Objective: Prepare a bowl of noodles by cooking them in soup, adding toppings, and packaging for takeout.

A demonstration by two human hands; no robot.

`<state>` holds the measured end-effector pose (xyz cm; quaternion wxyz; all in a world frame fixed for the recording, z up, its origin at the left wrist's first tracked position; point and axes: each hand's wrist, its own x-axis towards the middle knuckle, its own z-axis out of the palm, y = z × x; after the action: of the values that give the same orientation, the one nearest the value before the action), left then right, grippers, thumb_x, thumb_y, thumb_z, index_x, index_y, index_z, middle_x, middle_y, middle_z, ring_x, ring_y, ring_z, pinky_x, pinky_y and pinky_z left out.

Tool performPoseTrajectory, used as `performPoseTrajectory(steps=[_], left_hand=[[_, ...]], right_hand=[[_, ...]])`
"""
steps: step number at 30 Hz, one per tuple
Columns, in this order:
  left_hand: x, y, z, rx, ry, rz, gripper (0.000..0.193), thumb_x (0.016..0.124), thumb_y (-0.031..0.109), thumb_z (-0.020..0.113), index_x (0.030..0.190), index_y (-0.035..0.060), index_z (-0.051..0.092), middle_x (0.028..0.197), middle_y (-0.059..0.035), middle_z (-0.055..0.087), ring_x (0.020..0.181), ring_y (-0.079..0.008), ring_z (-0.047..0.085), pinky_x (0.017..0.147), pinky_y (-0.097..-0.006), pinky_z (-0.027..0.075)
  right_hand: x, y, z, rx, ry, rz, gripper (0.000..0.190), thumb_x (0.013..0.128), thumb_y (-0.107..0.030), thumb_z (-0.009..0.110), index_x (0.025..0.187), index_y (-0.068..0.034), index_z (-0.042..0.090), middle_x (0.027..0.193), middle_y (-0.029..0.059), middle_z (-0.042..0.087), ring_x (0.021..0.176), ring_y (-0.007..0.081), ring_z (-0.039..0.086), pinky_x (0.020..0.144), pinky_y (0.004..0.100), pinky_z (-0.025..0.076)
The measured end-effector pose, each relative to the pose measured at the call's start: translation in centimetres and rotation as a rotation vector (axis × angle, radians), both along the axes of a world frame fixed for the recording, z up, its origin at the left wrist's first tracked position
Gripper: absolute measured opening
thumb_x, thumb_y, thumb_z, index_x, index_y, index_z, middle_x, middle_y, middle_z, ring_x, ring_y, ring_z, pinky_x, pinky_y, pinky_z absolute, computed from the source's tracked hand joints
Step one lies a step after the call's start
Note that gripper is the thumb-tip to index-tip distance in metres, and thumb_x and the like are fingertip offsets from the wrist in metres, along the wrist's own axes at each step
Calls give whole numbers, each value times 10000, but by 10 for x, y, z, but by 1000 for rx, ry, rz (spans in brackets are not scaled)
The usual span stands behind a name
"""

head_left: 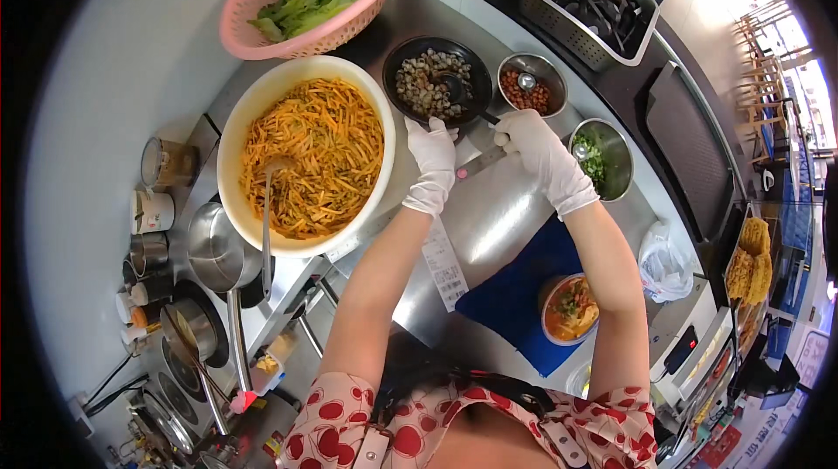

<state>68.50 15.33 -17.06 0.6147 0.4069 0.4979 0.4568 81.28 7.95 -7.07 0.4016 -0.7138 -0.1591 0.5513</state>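
A black bowl [483, 69] of small snails in their shells [422, 73] stands on the steel counter in front of me. My left hand [432, 151], in a white glove, holds the near rim of this bowl. My gloved right hand [533, 145] grips the handle of a black ladle [489, 118], whose head rests among the snails. Below the right hand lies a flat metal strip [481, 164] with a pink dot. Beside my left hand is a large cream tub [226, 161] of orange shredded food [321, 148], with a metal spoon [266, 226] in it.
Steel bowls of reddish nuts or beans [540, 99] and chopped green onion [596, 164] stand to the right. A pink basket [236, 17] holds lettuce. A receipt [445, 269] lies near a blue cloth [501, 292] bearing a soup container [568, 312]. A saucepan [219, 249] sits left.
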Motion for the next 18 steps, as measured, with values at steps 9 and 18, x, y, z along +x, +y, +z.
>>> performPoseTrajectory(steps=[9, 18], left_hand=[[-6, 6, -15, -71, -109, -10, 422, 901, -2, 439, 1303, -51, 321, 996, -189, 605, 566, -225, 643, 488, -294, 551], [-8, 7, -17, -130, -128, -21, 283, 898, 3, 426, 1177, -47, 427, 952, -168, 620, 619, -241, 654, 535, -301, 573]], right_hand=[[-5, -7, -26, 222, -165, 70, 139, 842, -71, 521, 704, -60, 510, 609, -32, 451, 490, 60, 360, 451, 239, 280], [-8, -5, -47, 179, -398, 23, 230, 826, -75, 531, 995, 63, 603, 785, 108, 566, 708, 195, 527, 639, 294, 401]])
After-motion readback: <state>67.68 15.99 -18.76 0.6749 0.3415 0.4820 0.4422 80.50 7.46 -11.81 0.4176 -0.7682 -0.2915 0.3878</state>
